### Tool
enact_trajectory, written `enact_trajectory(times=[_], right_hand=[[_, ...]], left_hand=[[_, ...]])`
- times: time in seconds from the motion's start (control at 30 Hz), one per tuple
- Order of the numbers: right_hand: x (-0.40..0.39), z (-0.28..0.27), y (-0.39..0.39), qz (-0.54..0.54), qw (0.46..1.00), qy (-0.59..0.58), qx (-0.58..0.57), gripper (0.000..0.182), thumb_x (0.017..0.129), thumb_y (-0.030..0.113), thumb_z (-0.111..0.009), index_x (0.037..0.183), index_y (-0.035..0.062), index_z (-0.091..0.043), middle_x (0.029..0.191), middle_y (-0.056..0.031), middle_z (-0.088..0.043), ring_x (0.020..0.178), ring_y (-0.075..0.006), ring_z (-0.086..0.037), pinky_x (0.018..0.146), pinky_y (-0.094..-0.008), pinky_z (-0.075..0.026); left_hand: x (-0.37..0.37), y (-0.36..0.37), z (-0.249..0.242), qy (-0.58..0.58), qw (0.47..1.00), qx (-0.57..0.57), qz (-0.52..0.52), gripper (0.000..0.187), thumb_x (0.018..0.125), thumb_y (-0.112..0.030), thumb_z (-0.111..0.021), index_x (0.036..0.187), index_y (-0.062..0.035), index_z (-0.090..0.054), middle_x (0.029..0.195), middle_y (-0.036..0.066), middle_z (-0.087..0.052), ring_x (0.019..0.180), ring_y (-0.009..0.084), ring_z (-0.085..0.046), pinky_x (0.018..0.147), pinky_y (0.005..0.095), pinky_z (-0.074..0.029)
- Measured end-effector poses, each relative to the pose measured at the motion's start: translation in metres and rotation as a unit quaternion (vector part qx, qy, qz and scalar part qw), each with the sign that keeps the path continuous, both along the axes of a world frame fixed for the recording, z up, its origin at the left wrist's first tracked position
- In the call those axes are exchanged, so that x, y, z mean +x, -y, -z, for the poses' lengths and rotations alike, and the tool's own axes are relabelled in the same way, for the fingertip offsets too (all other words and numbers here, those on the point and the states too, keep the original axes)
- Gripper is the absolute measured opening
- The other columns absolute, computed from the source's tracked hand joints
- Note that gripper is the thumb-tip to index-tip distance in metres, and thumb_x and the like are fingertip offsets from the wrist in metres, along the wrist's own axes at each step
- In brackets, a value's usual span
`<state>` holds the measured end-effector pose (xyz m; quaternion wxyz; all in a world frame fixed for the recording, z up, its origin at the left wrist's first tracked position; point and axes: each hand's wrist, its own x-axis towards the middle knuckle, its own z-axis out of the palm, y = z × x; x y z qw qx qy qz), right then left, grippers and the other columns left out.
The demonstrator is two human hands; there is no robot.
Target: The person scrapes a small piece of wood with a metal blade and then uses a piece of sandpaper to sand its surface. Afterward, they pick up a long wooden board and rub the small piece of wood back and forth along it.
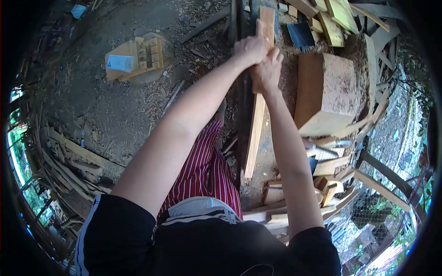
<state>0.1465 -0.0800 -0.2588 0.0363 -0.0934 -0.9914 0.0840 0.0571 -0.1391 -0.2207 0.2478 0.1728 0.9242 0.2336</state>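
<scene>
A reddish-brown wooden board [266, 17] lies lengthwise on the workbench, pointing away from me. My left hand [251, 49] is closed on it, with the index finger stretched along its face. Just nearer to me, my right hand [268, 72] wraps round the wood, its fingers close beside the left ones. Below the right hand a pale wooden strip [255, 135] runs back toward my body along the bench edge. The hands cover where the reddish board and the pale strip come together.
A large timber block [326, 92] stands right of the hands. Sawn offcuts [332, 30] are piled at the far right, near a dark blade-like sheet [301, 35]. More wood scraps [329, 184] lie by my right arm. On the littered floor sits a low wooden piece [146, 54] with a paper packet [120, 63].
</scene>
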Motion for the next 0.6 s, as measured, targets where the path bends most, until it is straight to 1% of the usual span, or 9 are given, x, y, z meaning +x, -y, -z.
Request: enact_trajectory(times=[0.1,0.13,0.17,0.3,0.37,0.43,0.47,0.5,0.6], right_hand=[[0.006,-0.007,-0.006,0.017,0.997,0.021,-0.079,0.046,0.078,0.016,-0.057,0.124,0.0064,-0.053,0.110,-0.0222,-0.045,0.100,-0.0401,-0.045,0.082,-0.0467,-0.047],[0.017,-0.009,-0.004,0.011,0.996,0.015,-0.089,0.040,0.077,0.014,-0.057,0.117,0.0067,-0.057,0.110,-0.0227,-0.045,0.101,-0.0406,-0.045,0.082,-0.0473,-0.047],[0.033,0.006,-0.004,-0.031,0.997,0.034,-0.062,0.048,0.079,0.013,-0.055,0.126,0.0052,-0.050,0.110,-0.0239,-0.045,0.101,-0.0414,-0.045,0.083,-0.0468,-0.047],[0.164,0.011,0.044,-0.002,0.999,0.055,-0.001,0.062,0.082,0.012,-0.048,0.142,0.0031,-0.032,0.115,-0.0270,-0.043,0.103,-0.0402,-0.044,0.089,-0.0465,-0.041],[0.236,-0.001,0.070,0.006,0.990,0.122,-0.069,0.058,0.084,0.015,-0.046,0.140,0.0035,-0.035,0.116,-0.0269,-0.043,0.101,-0.0391,-0.043,0.089,-0.0473,-0.038],[0.302,-0.004,0.091,0.020,0.996,0.056,-0.067,0.052,0.086,0.019,-0.046,0.136,0.0034,-0.040,0.107,-0.0244,-0.044,0.093,-0.0373,-0.043,0.083,-0.0469,-0.039],[0.320,-0.016,0.096,0.028,0.985,0.094,-0.139,0.051,0.087,0.020,-0.047,0.134,0.0021,-0.040,0.100,-0.0224,-0.045,0.089,-0.0361,-0.043,0.079,-0.0453,-0.039],[0.334,-0.018,0.101,0.036,0.985,0.107,-0.132,0.049,0.086,0.019,-0.049,0.130,-0.0010,-0.042,0.098,-0.0211,-0.045,0.086,-0.0344,-0.043,0.078,-0.0441,-0.039],[0.326,-0.027,0.100,0.065,0.975,0.146,-0.156,0.042,0.083,0.014,-0.049,0.121,-0.0029,-0.048,0.114,-0.0230,-0.047,0.089,-0.0364,-0.043,0.081,-0.0462,-0.038]], left_hand=[[0.011,0.002,0.003,0.012,0.998,0.035,-0.042,0.072,0.096,-0.042,-0.036,0.150,-0.0109,-0.001,0.111,0.030,-0.061,0.104,0.0440,-0.060,0.093,0.0540,-0.045],[0.022,0.004,0.004,0.004,0.999,0.028,-0.038,0.074,0.096,-0.043,-0.037,0.150,-0.0108,0.001,0.107,0.029,-0.063,0.099,0.0440,-0.062,0.090,0.0551,-0.046],[0.037,0.009,-0.001,0.001,0.999,0.029,-0.035,0.074,0.096,-0.043,-0.037,0.150,-0.0108,0.001,0.107,0.029,-0.063,0.099,0.0440,-0.062,0.090,0.0551,-0.046],[0.154,0.050,0.001,0.034,0.999,-0.015,0.037,0.077,0.097,-0.041,-0.036,0.148,-0.0074,0.010,0.080,0.022,-0.067,0.068,0.0384,-0.066,0.067,0.0517,-0.053],[0.222,0.077,-0.004,0.070,0.995,-0.031,0.066,0.081,0.098,-0.039,-0.040,0.147,-0.0031,0.013,0.070,0.019,-0.066,0.058,0.0336,-0.064,0.052,0.0465,-0.051],[0.281,0.097,-0.011,0.138,0.988,-0.026,0.064,0.085,0.096,-0.039,-0.045,0.147,-0.0038,0.013,0.084,0.024,-0.067,0.063,0.0386,-0.065,0.056,0.0498,-0.053],[0.306,0.107,-0.009,0.120,0.990,-0.015,0.072,0.086,0.096,-0.038,-0.045,0.147,-0.0027,0.015,0.085,0.024,-0.067,0.061,0.0375,-0.065,0.054,0.0489,-0.053],[0.321,0.114,-0.007,0.102,0.991,-0.003,0.081,0.088,0.095,-0.038,-0.046,0.146,-0.0016,0.016,0.086,0.024,-0.067,0.059,0.0365,-0.064,0.053,0.0479,-0.053],[0.314,0.110,-0.013,0.113,0.987,-0.038,0.110,0.090,0.096,-0.037,-0.047,0.144,0.0007,0.019,0.087,0.024,-0.067,0.056,0.0349,-0.064,0.052,0.0461,-0.053]])
